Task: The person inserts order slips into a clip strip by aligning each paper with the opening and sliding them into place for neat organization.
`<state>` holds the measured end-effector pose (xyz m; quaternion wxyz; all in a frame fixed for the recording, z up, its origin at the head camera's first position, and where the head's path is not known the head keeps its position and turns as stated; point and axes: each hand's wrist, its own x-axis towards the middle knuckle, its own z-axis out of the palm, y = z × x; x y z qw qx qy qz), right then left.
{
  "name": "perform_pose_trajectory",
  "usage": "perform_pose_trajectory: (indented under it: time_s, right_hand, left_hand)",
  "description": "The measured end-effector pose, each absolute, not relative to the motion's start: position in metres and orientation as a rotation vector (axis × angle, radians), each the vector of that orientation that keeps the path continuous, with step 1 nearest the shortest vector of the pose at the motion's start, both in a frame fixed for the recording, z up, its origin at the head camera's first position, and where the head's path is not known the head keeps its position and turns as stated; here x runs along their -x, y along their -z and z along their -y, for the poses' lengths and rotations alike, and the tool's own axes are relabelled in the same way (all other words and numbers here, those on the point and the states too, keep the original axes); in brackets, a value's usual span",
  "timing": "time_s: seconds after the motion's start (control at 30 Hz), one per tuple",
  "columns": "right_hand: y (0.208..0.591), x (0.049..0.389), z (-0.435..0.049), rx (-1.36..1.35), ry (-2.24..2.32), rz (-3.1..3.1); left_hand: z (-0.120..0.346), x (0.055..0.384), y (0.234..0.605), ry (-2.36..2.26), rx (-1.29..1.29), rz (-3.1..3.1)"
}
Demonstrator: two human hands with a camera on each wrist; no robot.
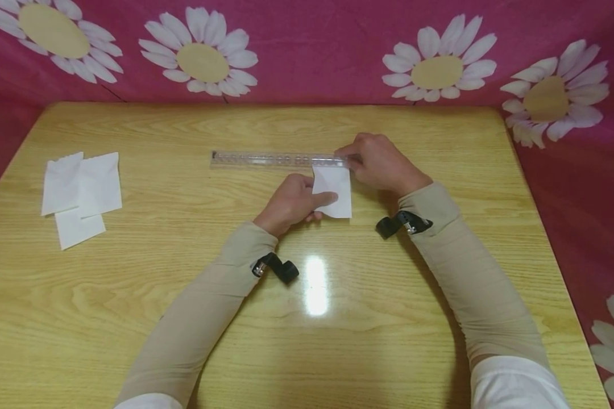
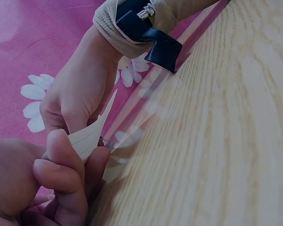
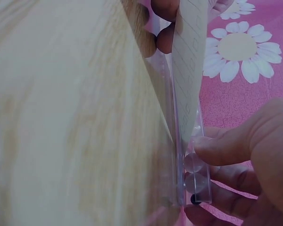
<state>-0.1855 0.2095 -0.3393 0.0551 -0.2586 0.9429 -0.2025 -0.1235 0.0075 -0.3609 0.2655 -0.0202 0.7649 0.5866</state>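
My left hand (image 1: pixel 291 201) holds a small white sheet of paper (image 1: pixel 339 190), thumb on its upper face and fingers beneath. The sheet's far edge meets the right part of a long clear plastic strip (image 1: pixel 266 159) with a row of round shapes along it. With thumb and fingers, my right hand (image 1: pixel 382 163) pinches the strip's right end. In the right wrist view, the paper (image 3: pixel 188 56) stands along the clear strip (image 3: pixel 205 188), its underside bearing faint lettering, and a black dot shows at the strip's end. The left wrist view shows the paper (image 2: pixel 87 140) curling up between the hands.
Three overlapping white sheets (image 1: pixel 99 182) lie at the left of the wooden table (image 1: pixel 158 318). Behind the table's back edge hangs a magenta cloth (image 1: pixel 317 51) with large white flowers. A black camera mount (image 1: pixel 281 267) juts from the left wrist, another (image 1: pixel 394 224) from the right.
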Motion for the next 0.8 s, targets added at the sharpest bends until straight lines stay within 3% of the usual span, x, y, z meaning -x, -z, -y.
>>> perform_pose_trajectory:
  time_s: [0.8]
  right_hand:
    - [0.3388, 0.1853, -0.2087, 0.795, 0.607, -2.863]
  left_hand:
    - [-0.0099, 0.1247, 0.363, -1.628, 0.044, -2.056]
